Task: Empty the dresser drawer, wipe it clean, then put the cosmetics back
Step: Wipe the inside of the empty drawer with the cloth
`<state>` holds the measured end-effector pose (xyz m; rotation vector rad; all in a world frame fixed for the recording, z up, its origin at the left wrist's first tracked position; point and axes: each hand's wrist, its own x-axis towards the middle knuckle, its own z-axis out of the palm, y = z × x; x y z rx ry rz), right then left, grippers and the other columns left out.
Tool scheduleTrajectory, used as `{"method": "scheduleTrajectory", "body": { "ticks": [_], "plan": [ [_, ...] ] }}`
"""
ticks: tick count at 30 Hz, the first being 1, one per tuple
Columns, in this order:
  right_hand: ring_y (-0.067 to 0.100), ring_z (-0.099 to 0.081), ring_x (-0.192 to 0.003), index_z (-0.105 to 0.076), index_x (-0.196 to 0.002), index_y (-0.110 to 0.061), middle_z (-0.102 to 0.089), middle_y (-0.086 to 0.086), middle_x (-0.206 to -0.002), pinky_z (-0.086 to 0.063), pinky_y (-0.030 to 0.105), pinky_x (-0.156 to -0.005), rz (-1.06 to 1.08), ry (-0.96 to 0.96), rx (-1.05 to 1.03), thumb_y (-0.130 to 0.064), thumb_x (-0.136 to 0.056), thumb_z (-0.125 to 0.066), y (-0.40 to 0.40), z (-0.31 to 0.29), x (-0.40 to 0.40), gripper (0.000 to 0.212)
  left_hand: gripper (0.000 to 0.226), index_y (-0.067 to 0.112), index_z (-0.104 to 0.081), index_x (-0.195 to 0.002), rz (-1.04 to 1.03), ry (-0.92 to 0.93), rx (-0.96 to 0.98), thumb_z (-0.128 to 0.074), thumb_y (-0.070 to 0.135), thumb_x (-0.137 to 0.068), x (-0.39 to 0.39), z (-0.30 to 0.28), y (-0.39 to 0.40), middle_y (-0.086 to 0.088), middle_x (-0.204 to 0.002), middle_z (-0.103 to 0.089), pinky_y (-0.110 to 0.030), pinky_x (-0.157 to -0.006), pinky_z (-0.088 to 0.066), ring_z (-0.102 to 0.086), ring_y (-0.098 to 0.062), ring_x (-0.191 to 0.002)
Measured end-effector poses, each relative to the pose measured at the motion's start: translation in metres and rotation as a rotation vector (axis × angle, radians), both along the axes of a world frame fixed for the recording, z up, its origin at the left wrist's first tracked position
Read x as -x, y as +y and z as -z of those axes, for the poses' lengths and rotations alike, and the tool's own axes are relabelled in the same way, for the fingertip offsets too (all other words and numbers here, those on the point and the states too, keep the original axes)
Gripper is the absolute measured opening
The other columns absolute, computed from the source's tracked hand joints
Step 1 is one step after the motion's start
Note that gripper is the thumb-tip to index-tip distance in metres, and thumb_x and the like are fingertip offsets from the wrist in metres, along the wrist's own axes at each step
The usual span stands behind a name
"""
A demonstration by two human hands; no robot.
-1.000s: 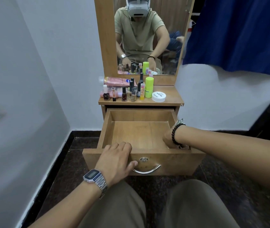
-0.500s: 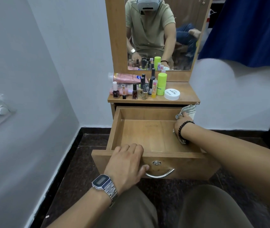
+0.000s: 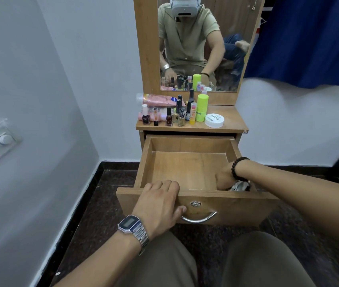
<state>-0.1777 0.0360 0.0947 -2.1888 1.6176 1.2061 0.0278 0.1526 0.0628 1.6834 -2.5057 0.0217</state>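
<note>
We sat facing the dresser (image 3: 191, 128) at 12 o'clock. Its drawer (image 3: 187, 168) stood pulled out, the floor bare wood. Our left hand (image 3: 160, 204) lay at 7 o'clock on the front panel, fingers curled over the top edge, thumb by the handle (image 3: 199, 218). Our right hand (image 3: 225, 179), at 3 o'clock inside the drawer's near right corner, closed on a cloth (image 3: 238, 185). The cosmetics (image 3: 176, 112) stood clustered on the dresser top.
</note>
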Motion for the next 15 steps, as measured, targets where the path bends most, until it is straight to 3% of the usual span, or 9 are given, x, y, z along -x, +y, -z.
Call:
{"method": "scheduleTrajectory", "body": {
  "ticks": [3, 5, 7, 10, 13, 15],
  "plan": [
    [0.020, -0.051, -0.073, -0.057, -0.092, -0.012, -0.059, 0.009, -0.094, -0.043, 0.030, -0.070, 0.105, -0.282, -0.089, -0.028, -0.096, -0.041, -0.010, -0.005, 0.007, 0.023, 0.038, 0.023, -0.041, -0.111, -0.007, -0.015, -0.004, -0.039, 0.056, -0.092, 0.002, -0.001, 0.000, 0.005, -0.113, -0.051, -0.033, -0.092, -0.031, -0.047, -0.019, -0.103],
    [0.017, -0.053, -0.062, -0.056, -0.088, -0.012, -0.059, 0.004, -0.079, -0.046, 0.028, -0.062, 0.257, -0.633, -0.076, -0.026, -0.096, -0.045, -0.022, -0.014, 0.008, 0.020, 0.039, 0.022, -0.041, -0.111, -0.010, -0.021, -0.001, -0.039, 0.056, -0.091, 0.002, 0.000, 0.000, 0.005, -0.113, -0.051, -0.034, -0.092, -0.031, -0.047, -0.020, -0.104],
    [0.013, -0.052, -0.060, -0.057, -0.090, -0.016, -0.059, -0.001, -0.076, -0.044, 0.025, -0.060, 0.235, -0.809, -0.002, -0.022, -0.095, -0.048, -0.026, -0.017, -0.002, 0.012, 0.040, 0.023, -0.042, -0.112, -0.015, -0.027, -0.001, -0.039, 0.057, -0.091, 0.002, 0.000, -0.001, 0.005, -0.113, -0.051, -0.034, -0.092, -0.032, -0.047, -0.020, -0.104],
    [0.013, -0.048, -0.066, -0.058, -0.088, -0.018, -0.054, -0.002, -0.076, -0.040, 0.022, -0.058, 0.187, -0.755, -0.118, -0.018, -0.095, -0.048, -0.016, 0.004, -0.031, 0.012, 0.041, 0.023, -0.041, -0.114, -0.017, -0.028, -0.010, -0.039, 0.057, -0.091, 0.002, 0.000, -0.001, 0.005, -0.115, -0.051, -0.033, -0.093, -0.032, -0.047, -0.019, -0.105],
    [0.021, -0.050, -0.082, -0.061, -0.098, -0.010, -0.057, 0.005, -0.091, -0.043, 0.028, -0.068, 0.118, -0.607, -0.226, -0.016, -0.096, -0.042, -0.001, 0.024, -0.052, 0.020, 0.044, 0.023, -0.041, -0.118, -0.022, -0.027, -0.013, -0.039, 0.058, -0.091, 0.003, -0.001, -0.001, 0.005, -0.117, -0.051, -0.034, -0.093, -0.032, -0.047, -0.019, -0.106],
    [0.023, -0.048, -0.084, -0.062, -0.100, -0.009, -0.057, 0.009, -0.093, -0.040, 0.033, -0.072, 0.155, -0.664, -0.245, -0.013, -0.092, -0.041, -0.007, 0.034, -0.063, 0.023, 0.048, 0.023, -0.041, -0.123, -0.020, -0.025, -0.014, -0.040, 0.058, -0.090, 0.004, 0.000, -0.001, 0.003, -0.120, -0.051, -0.035, -0.095, -0.033, -0.047, -0.020, -0.108]
  ]
}}
